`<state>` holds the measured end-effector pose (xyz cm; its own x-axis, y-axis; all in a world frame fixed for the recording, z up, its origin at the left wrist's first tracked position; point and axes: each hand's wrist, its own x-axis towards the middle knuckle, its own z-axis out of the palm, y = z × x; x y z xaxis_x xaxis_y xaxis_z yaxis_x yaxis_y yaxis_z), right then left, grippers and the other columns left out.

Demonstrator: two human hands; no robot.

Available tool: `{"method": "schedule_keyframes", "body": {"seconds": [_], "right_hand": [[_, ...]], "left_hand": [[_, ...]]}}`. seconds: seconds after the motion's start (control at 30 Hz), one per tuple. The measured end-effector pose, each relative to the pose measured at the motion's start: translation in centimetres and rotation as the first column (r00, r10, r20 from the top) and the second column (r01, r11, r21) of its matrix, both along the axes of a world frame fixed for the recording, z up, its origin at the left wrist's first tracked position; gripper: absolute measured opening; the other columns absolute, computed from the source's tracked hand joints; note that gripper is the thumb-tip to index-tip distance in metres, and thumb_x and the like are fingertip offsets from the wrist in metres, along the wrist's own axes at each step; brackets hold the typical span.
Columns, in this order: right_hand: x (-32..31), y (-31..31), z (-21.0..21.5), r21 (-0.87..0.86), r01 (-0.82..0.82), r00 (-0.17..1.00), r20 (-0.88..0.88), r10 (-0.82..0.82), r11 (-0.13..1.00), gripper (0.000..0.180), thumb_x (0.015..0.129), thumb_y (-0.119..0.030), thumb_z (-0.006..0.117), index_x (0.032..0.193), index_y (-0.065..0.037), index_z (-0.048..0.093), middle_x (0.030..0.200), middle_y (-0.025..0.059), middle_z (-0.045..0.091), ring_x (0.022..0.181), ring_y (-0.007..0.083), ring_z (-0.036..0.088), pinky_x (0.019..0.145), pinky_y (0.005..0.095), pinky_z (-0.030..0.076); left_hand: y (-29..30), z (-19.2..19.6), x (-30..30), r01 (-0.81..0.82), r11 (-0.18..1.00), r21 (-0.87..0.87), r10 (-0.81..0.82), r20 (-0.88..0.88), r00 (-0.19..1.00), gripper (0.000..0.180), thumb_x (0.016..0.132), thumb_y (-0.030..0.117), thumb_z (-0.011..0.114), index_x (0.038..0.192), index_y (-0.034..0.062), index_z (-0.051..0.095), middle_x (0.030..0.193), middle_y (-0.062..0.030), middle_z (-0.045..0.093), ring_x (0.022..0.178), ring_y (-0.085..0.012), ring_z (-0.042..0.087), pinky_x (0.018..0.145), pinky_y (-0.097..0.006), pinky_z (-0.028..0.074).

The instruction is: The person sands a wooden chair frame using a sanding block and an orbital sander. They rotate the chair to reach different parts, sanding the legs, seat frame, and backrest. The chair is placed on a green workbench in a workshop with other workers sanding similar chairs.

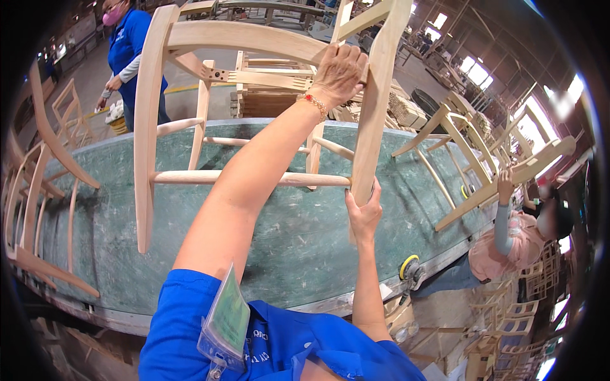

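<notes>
A bare light-wood chair frame [146, 146] stands before me on a green worktable [298, 254], with legs, round stretchers and a curved upper rail. My left hand [341, 71] is closed over the right end of that rail, where it meets the right-hand post, and wears a bead bracelet. Lower down, my right hand [365, 213] is wrapped round the lower part of the same post, just below the round stretcher [254, 178]. Some of its fingers are hidden behind the wood. My left forearm crosses in front of the frame and covers part of the stretcher.
More chair frames [38, 190] stand at the table's left end. At the right, a co-worker [508, 244] touches another chair frame [483, 190]. A sander with a yellow pad [410, 268] is at the near edge. Another person in blue [130, 57] stands beyond the table, near stacked wooden parts [406, 111].
</notes>
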<state>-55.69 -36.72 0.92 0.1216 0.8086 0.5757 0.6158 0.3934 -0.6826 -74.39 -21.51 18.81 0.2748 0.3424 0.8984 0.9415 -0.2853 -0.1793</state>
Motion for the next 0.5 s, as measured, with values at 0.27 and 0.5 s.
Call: {"method": "schedule_keyframes", "body": {"seconds": [0.27,0.5], "right_hand": [[-0.3,0.3,0.3,-0.049,0.012,1.0,0.029,-0.011,0.999,0.063,0.081,-0.02,0.071,0.134,-0.002,0.041,0.106,0.0209,0.066,0.096,0.029,0.066,0.082,0.0376,0.051],[-0.4,0.6,0.3,-0.047,0.022,0.999,0.049,-0.02,0.999,0.065,0.079,-0.022,0.072,0.133,-0.003,0.041,0.104,0.0214,0.066,0.095,0.0321,0.067,0.081,0.0394,0.052]], "left_hand": [[1.3,-0.9,-0.8,-0.003,1.0,0.03,0.004,-0.033,0.999,0.042,0.068,0.024,0.077,0.103,0.0103,0.058,0.098,-0.0049,0.056,0.1,-0.0203,0.053,0.092,-0.035,0.038],[2.0,-0.9,-0.6,-0.057,0.99,0.126,0.059,-0.012,0.998,0.036,0.065,0.021,0.076,0.094,0.0109,0.059,0.095,-0.0031,0.057,0.097,-0.0194,0.054,0.088,-0.032,0.04]]}}
